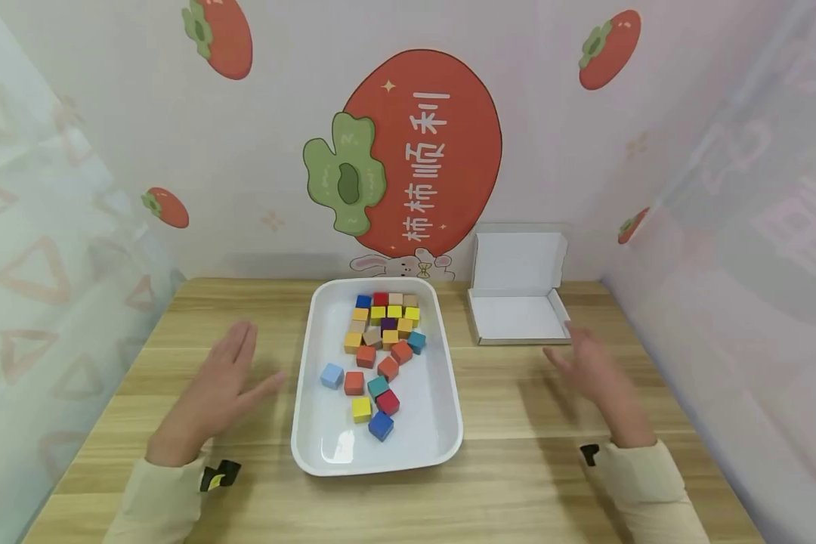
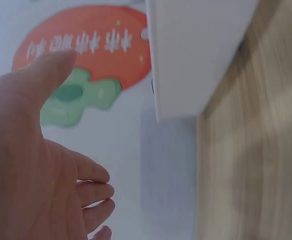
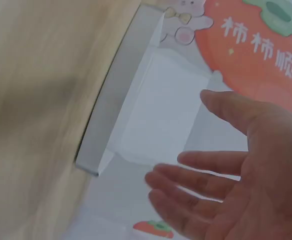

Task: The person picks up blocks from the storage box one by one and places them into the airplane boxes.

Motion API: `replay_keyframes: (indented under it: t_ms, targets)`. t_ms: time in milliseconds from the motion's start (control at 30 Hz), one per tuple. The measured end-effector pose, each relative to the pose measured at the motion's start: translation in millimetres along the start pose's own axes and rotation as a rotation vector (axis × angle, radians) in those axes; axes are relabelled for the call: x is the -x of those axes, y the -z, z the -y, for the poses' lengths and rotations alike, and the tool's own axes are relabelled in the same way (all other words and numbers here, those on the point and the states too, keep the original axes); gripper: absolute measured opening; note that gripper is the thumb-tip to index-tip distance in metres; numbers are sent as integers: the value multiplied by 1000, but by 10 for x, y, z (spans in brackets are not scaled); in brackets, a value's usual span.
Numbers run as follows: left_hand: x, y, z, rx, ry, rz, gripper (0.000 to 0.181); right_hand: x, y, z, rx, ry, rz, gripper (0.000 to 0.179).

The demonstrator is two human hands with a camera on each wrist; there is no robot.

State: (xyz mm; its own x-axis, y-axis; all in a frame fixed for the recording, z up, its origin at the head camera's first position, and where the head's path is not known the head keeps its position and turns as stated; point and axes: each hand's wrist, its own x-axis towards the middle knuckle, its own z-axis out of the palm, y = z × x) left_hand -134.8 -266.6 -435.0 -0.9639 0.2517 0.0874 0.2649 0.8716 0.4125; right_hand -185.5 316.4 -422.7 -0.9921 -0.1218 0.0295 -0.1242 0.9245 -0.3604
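A white tray (image 1: 309,423) with rounded corners stands in the middle of the table and holds many small coloured cubes. Most cubes cluster toward its far end; a blue cube (image 1: 381,425), a yellow cube (image 1: 361,409) and a light blue cube (image 1: 332,375) lie nearer. To the tray's left hovers my left hand (image 1: 214,389), fingers extended and thumb apart, holding nothing. On the other side my right hand (image 1: 595,374) is raised near the front right corner of an open white cardboard box (image 1: 520,317), fingers loosely spread. In the right wrist view that palm (image 3: 266,190) holds nothing.
The wooden table (image 1: 510,483) meets a wall (image 1: 258,151) printed with persimmons behind the tray and box. The box's lid (image 1: 520,261) stands up against that wall. Pale hanging sheets (image 1: 47,249) close off both sides.
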Motion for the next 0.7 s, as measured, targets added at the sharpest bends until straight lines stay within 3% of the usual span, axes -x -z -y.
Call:
replay_keyframes:
  t_ms: [200,300,367,467,700]
  targets:
    - [11,-108,-348,-49,-47,68,109,-216,232,-243,24,-16,22,67]
    - [23,-225,-467,-71,-52,90,112,-357,270,-346,22,-10,-3,53]
    - [29,-302,-529,-72,-50,98,113,-452,274,-425,19,6,-40,43]
    - [39,-399,-599,-66,-45,101,115,-572,257,-535,-2,27,-72,44]
    - [79,-556,-701,-40,-30,116,117,-730,180,-697,-64,-16,21,44]
